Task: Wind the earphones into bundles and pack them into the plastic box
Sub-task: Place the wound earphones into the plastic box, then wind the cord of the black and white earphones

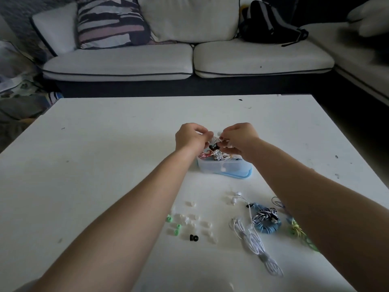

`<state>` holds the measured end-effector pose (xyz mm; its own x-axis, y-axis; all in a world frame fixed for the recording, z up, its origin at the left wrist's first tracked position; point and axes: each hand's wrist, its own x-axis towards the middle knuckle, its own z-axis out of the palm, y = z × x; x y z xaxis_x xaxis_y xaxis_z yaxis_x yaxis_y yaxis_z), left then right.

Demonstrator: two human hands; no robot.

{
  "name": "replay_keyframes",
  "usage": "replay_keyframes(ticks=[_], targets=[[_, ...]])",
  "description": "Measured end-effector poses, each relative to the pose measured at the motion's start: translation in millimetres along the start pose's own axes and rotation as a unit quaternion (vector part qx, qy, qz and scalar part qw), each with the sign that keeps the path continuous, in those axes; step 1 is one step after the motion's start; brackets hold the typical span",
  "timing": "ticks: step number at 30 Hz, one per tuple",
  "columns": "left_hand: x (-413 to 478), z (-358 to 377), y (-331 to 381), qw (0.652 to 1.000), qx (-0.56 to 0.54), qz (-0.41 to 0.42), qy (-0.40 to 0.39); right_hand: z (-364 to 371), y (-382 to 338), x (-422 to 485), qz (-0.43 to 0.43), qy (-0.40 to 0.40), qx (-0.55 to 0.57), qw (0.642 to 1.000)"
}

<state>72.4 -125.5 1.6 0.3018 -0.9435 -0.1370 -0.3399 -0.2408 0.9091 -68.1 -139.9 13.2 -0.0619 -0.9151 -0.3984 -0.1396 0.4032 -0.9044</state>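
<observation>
Low right in the frame, loose white earphones and a blue bundle lie on the worktop; the right forearm hides part of the green cords. At centre, well in from every edge, the clear plastic box holds tangled cords. Above it, the left hand and right hand pinch a blurred white cord.

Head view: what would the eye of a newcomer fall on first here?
First, the left hand and the right hand, which meet above the plastic box in the middle of the white table and pinch a white earphone cable between them. The box already holds tangled cables. Nearer the person lie loose ear tips and, to the right, more earphones not yet packed.
</observation>
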Motion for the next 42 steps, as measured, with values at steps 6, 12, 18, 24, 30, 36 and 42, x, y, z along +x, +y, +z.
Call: replay_keyframes(ticks=[6,12,18,24,30,36,42], targets=[[13.1,14.4,-6.9,0.966,0.245,0.082,0.013,1.5,8.0,20.5,-0.047,0.066,-0.164,0.983],[3.6,20.0,-8.4,0.922,0.353,0.158,0.016,-2.8,16.6,11.9,-0.115,0.072,-0.256,0.957],[-13.9,-2.7,-18.8,0.948,0.251,0.190,0.046,-12.4,16.0,-10.1,-0.154,0.083,-0.214,0.961],[-57.5,-12.6,-21.3,0.951,0.204,0.231,0.019,-43.0,19.7,-50.3,-0.182,0.057,-0.180,0.965],[-109.2,14.8,-27.4,0.932,0.237,0.209,-0.179,-81.3,44.6,-84.3,-0.110,-0.088,-0.282,0.949],[-135.9,39.3,-36.9,0.890,0.301,0.140,-0.312,-103.9,78.3,-104.2,-0.116,-0.163,-0.548,0.812],[-134.7,39.2,-45.2,0.891,0.315,0.124,-0.301,-98.4,86.6,-102.7,-0.143,-0.127,-0.600,0.777]])
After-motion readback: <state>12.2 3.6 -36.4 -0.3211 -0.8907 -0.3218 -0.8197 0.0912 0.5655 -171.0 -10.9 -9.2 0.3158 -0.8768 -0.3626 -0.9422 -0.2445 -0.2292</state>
